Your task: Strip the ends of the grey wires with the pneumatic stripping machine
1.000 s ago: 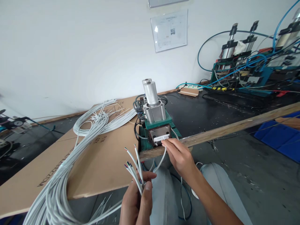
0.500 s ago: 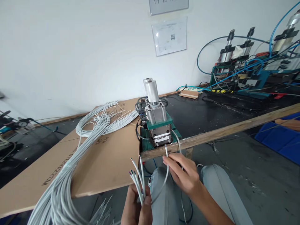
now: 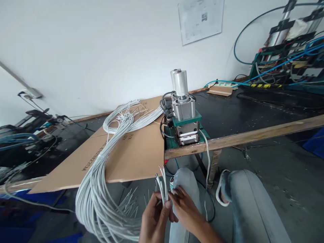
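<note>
Several white cables (image 3: 162,187) stand upright in my left hand (image 3: 155,219), pinched between thumb and fingers, with their thin stripped ends pointing up. My right hand (image 3: 187,212) is right beside them, its bent fingers against the lower right side of the bunch; whatever those fingers grip is hidden. Beyond my hands, a small pneumatic machine (image 3: 184,111) with knurled metal knobs stands at the table's edge. To the left, a large bundle of white cables (image 3: 101,182) drapes over a cardboard sheet (image 3: 141,155) and hangs off its front edge.
The black table (image 3: 253,114) has a wooden front edge (image 3: 258,133). A power strip (image 3: 224,85) and more machines (image 3: 280,44) are at the back right. Below the edge, a white cable (image 3: 208,162) hangs near my knees. Other equipment (image 3: 32,125) stands at far left.
My right hand has come back from the front of the machine, where it held up one cable, to the bunch in my left hand. The view has shifted left and downward.
</note>
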